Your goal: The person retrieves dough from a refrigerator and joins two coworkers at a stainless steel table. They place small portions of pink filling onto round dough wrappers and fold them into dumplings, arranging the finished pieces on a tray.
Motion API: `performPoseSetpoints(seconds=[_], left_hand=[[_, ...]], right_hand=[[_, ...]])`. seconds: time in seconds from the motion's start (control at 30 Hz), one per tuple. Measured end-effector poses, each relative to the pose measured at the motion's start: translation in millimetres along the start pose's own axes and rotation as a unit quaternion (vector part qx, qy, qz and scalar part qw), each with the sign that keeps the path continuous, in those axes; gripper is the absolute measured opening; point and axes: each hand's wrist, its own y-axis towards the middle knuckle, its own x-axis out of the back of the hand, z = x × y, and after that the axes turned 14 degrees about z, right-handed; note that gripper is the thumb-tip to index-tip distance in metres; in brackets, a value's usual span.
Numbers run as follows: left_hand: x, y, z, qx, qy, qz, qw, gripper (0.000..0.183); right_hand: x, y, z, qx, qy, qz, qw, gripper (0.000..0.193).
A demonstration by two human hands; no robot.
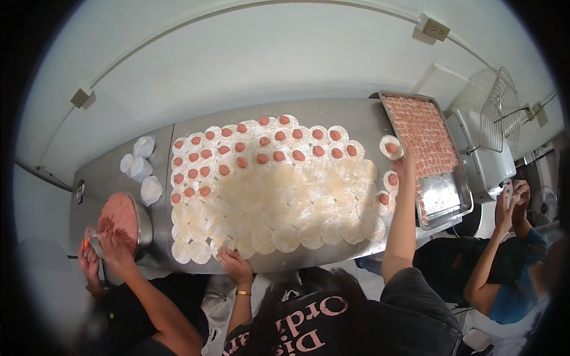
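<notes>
Round floured dough wrappers [285, 237] lie overlapping in rows across the steel table, those in the far rows topped with dabs of pink meat filling [279, 136]. At their front edge my left hand [237, 268] has its fingers bent closed on the rim of a wrapper. My right hand [405, 166] reaches out to the right and grips a filled wrapper [390, 146] beside the metal tray [446, 199]. Rows of pleated dumplings [418, 127] fill most of that tray. Two filled wrappers [383, 200] lie below my right hand, close to my forearm.
At the left, a co-worker's hands [116, 252] work over a steel bowl [142, 222] of pink filling. White rounded bundles [141, 169] sit behind it. Beyond the tray stand a white machine [484, 148] and a wire rack [500, 113]. Another person's hands [510, 202] are at the right.
</notes>
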Motion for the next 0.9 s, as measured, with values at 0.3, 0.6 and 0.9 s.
performPoseSetpoints(seconds=[0.3,0.6,0.9], left_hand=[[-5.4,-0.3,-10.5,0.005,-0.008,0.048,0.999,0.026],[-16.2,-6.2,-13.9,-0.021,0.006,0.071,0.997,0.024],[-14.4,-3.7,-16.7,-0.023,0.012,0.075,0.997,0.022]], right_hand=[[-75.0,35.1,-66.3,0.242,-0.372,0.125,0.887,0.020],[-274.3,83.3,-147.3,0.132,-0.636,0.272,0.711,0.023],[-272.7,124.6,-173.7,-0.006,-0.399,0.357,0.844,0.017]])
